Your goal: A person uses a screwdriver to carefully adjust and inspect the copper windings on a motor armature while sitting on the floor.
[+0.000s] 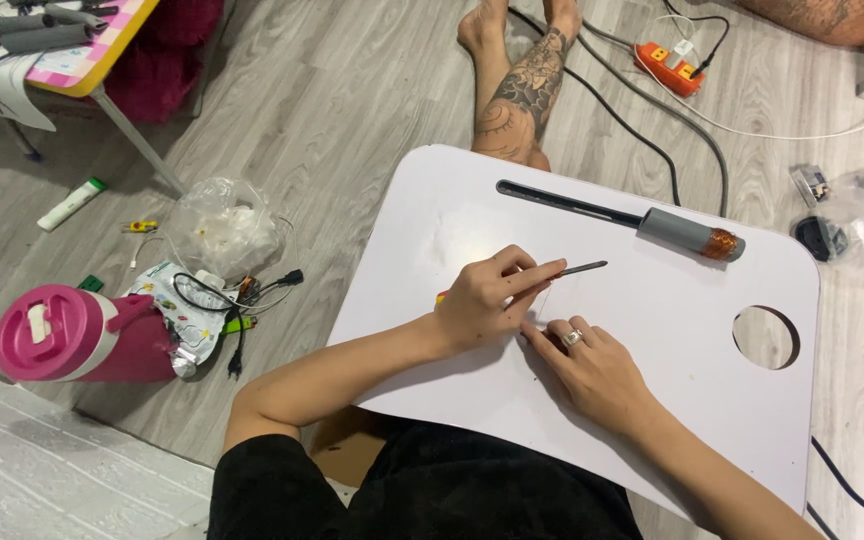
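Two hands working at the middle of a white worktop [652, 400].
The left hand [482, 300] is pinching a thin dark tool [582, 268] in a narrow grip, tip pointing toward the far right corner; the right hand [592, 365] is pressing flat, holding nothing, just beside it. A grey-handled tool [687, 235] is lying near the far edge.

A thin dark blade tool [577, 268] is held by the left hand [487, 300] over the white lap table [652, 340]; the ringed right hand [592, 365] is pressed flat beside it.
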